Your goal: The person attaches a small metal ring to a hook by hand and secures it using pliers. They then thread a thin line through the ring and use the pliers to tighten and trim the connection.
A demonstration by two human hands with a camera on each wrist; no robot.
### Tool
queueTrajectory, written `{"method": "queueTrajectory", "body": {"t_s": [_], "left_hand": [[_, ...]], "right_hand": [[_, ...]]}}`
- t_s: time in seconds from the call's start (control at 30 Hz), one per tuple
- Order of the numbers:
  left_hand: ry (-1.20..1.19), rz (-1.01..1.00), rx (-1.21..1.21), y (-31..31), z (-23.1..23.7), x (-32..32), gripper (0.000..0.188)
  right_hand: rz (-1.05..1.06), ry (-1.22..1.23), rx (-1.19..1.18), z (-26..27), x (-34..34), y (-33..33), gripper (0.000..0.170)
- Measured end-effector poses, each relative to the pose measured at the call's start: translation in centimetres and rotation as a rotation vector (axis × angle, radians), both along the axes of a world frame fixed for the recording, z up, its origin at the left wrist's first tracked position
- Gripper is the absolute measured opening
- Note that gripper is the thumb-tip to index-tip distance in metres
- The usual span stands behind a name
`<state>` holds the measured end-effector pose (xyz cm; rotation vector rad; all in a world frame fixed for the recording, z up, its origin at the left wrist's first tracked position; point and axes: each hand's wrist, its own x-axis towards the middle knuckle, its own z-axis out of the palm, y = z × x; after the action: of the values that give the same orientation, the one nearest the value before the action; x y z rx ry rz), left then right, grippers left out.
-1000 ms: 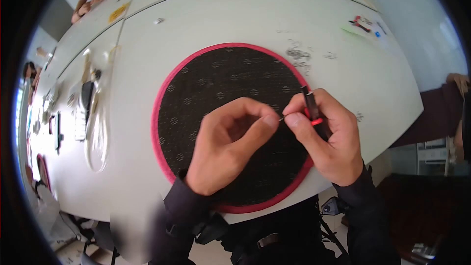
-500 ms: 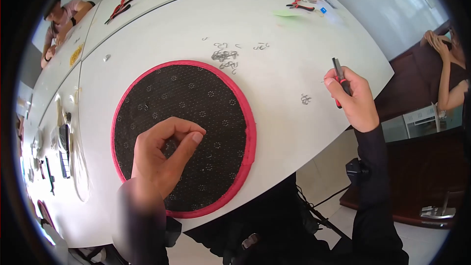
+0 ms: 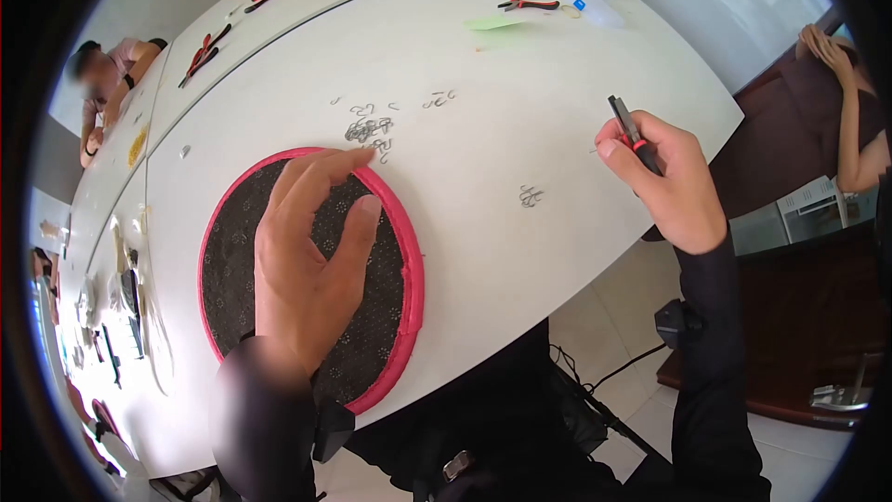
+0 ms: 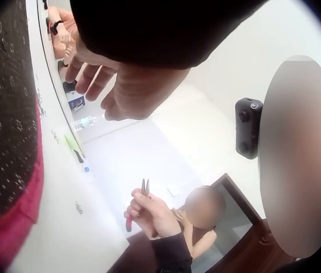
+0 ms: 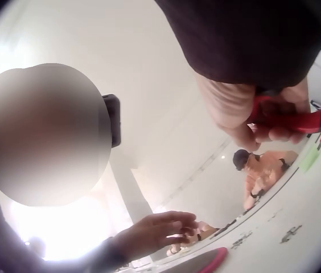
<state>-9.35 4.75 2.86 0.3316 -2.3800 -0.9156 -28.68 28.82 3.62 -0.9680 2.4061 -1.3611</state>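
Observation:
Over the round black mat (image 3: 243, 251) with its red rim, my left hand (image 3: 311, 246) reaches forward, thumb and fingers apart with nothing between them. Its forefinger tip overlaps the near edge of a pile of small bent wire hooks (image 3: 368, 128) in the head view. To the right, my right hand (image 3: 664, 181) holds pliers (image 3: 624, 119) with red and black handles, the jaws pointing up and away. A thin bit of wire (image 3: 595, 151) sticks out at its thumb and forefinger tips. The right wrist view shows a red handle (image 5: 291, 121) under the curled fingers.
A smaller cluster of bent wire hooks (image 3: 530, 196) lies between mat and right hand. Farther back are other pliers (image 3: 530, 2), a green sheet (image 3: 495, 23) and a blue item (image 3: 579, 5). People sit around the white table (image 3: 520, 270).
My hands were together over the mat; they have separated. The right moved rightward with the pliers, and the left loosened its fingers and reached toward the hook pile. The head view has turned right.

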Motion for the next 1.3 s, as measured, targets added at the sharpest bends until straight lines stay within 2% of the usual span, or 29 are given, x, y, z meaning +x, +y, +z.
{"method": "queueTrajectory", "body": {"t_s": [0.13, 0.23, 0.4, 0.53, 0.67, 1.07, 1.3], "left_hand": [[-0.053, -0.096, 0.211, 2.2, 1.3, -1.2, 0.016], [-0.02, -0.209, 0.297, 3.8, 1.8, -1.9, 0.016], [0.039, -0.325, 0.378, 6.3, 2.1, -2.3, 0.021], [0.085, -0.326, 0.466, 7.4, 2.0, -2.1, 0.02], [0.128, -0.3, 0.534, 7.6, 1.9, -1.7, 0.013], [0.112, -0.244, 0.596, 7.3, 1.6, -0.3, 0.011], [0.147, -0.25, 0.567, 7.1, 1.4, -0.1, 0.011]], "right_hand": [[0.043, -0.004, -0.085, 2.2, 2.4, 0.1, 0.014], [0.058, 0.042, -0.092, 3.1, 3.4, 0.3, 0.012], [0.05, -0.057, -0.114, 4.7, 5.7, 0.0, 0.01], [0.097, 0.03, -0.136, 4.5, 6.6, -0.3, 0.006], [0.118, 0.0, -0.16, 4.8, 7.7, -1.0, 0.005], [0.157, 0.166, -0.135, 4.8, 8.4, -1.8, 0.004], [0.15, 0.147, -0.129, 4.6, 8.6, -2.2, 0.005]]}}
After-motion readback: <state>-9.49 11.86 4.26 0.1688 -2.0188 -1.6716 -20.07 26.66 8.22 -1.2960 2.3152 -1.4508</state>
